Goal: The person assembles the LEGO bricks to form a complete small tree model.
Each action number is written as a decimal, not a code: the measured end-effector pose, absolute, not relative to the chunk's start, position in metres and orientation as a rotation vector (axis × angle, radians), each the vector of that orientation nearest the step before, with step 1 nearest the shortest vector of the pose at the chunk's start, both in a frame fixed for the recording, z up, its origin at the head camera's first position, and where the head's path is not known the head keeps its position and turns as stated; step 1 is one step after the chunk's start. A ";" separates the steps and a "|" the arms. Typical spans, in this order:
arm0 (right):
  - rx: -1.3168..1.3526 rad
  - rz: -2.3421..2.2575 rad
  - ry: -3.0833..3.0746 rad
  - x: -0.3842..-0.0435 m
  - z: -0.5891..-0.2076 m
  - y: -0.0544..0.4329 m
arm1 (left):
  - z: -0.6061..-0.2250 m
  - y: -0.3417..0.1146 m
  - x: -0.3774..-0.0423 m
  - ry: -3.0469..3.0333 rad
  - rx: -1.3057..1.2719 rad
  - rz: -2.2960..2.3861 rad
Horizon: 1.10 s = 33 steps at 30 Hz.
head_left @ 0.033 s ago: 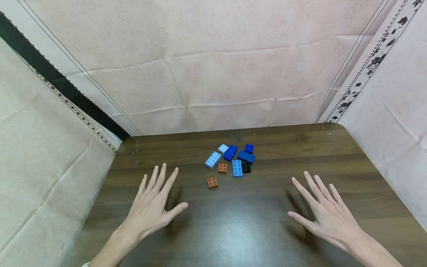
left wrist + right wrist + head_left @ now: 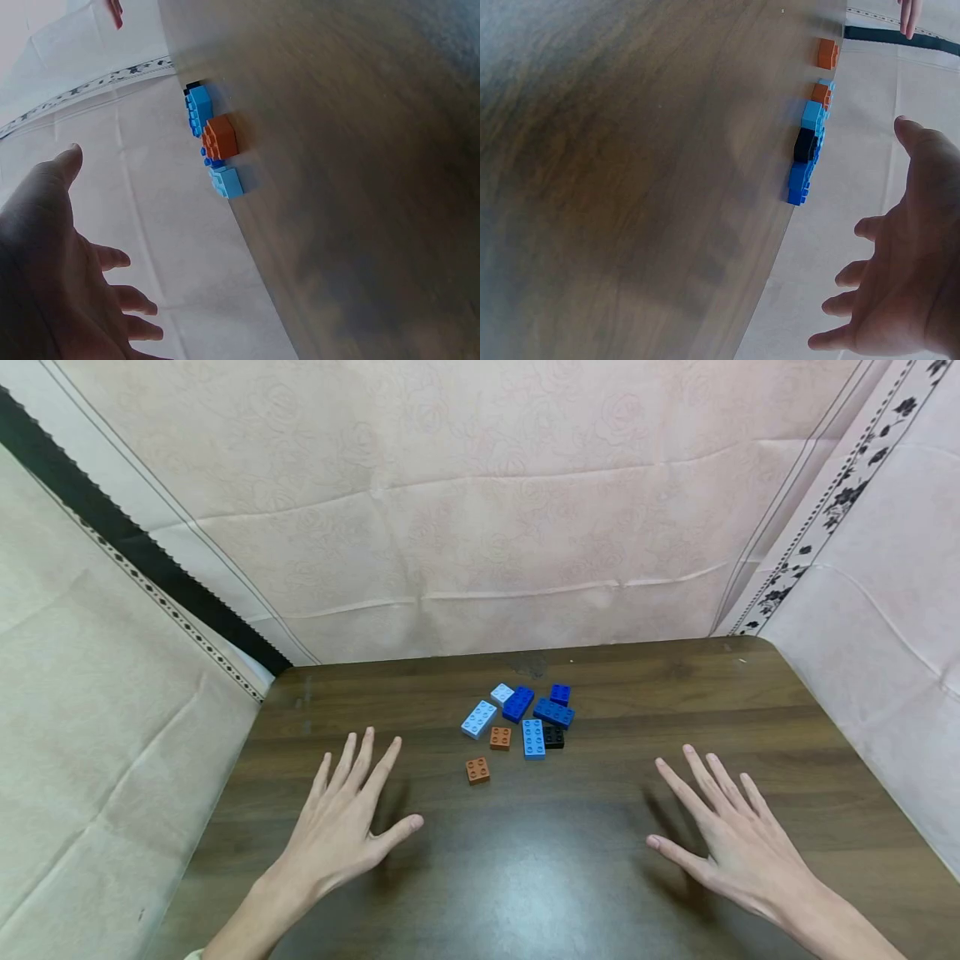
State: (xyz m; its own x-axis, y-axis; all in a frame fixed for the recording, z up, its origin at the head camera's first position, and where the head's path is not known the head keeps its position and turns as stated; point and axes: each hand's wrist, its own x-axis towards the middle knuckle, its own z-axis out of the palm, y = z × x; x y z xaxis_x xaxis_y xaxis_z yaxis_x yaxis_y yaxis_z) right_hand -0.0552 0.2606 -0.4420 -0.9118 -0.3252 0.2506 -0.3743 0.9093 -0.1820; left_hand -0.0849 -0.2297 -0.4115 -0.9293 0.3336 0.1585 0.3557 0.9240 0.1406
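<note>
Fingers spread and holding nothing, my left hand [image 2: 341,827] hovers over the table to the left of a loose group of toy building bricks. On the other side, my right hand [image 2: 738,843] is likewise spread and holds nothing. Nearest to the left hand is an orange brick [image 2: 477,770], with a second orange brick [image 2: 500,738] behind it. Around that one lie a light blue brick [image 2: 479,719], a small pale blue brick [image 2: 502,694], a medium blue brick [image 2: 533,740], a black brick [image 2: 553,737] and several darker blue bricks [image 2: 518,703]. Neither hand touches a brick.
The dark wooden table [image 2: 525,877] has a far edge just behind the bricks. Pale patterned cloth [image 2: 480,527] hangs behind it and along both sides. In the left wrist view, an orange brick [image 2: 220,137] hides part of the bricks beyond.
</note>
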 end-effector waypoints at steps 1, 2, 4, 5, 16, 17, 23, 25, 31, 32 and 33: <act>0.530 0.335 -2.857 -0.055 -0.442 0.261 | -0.412 -0.230 -0.085 -2.951 -0.531 -0.253; 0.530 0.334 -2.856 -0.055 -0.442 0.261 | -0.412 -0.230 -0.084 -2.951 -0.532 -0.254; 0.531 0.333 -2.855 -0.055 -0.442 0.261 | -0.413 -0.230 -0.084 -2.951 -0.532 -0.262; 0.533 0.333 -2.855 -0.055 -0.443 0.261 | -0.414 -0.230 -0.083 -2.950 -0.532 -0.267; 0.567 0.325 -2.845 -0.059 -0.443 0.256 | -0.414 -0.230 -0.083 -2.952 -0.524 -0.373; 0.573 0.327 -2.843 -0.059 -0.443 0.255 | -0.413 -0.229 -0.083 -2.954 -0.526 -0.397; 0.612 0.416 -2.851 -0.071 -0.443 0.246 | -0.408 -0.223 -0.091 -2.966 -0.540 -0.621; 0.628 0.475 -2.866 -0.077 -0.444 0.243 | -0.408 -0.220 -0.094 -2.966 -0.549 -0.719; 0.641 0.686 -2.864 -0.101 -0.447 0.228 | -0.411 -0.212 -0.107 -2.943 -0.573 -0.931; 0.643 0.722 -2.852 -0.106 -0.448 0.225 | -0.412 -0.211 -0.109 -2.939 -0.572 -0.962; 0.647 0.759 -2.844 -0.110 -0.448 0.223 | -0.413 -0.211 -0.110 -2.938 -0.568 -0.992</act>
State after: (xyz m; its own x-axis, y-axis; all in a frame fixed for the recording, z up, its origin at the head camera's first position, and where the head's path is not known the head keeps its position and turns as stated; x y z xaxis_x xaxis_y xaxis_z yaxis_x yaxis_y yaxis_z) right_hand -0.1100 0.2226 -0.4478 -0.9003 -0.3712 0.2275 -0.4352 0.7819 -0.4463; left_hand -0.1104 -0.2109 -0.4129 -0.9350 0.3394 0.1033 0.3325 0.7369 0.5886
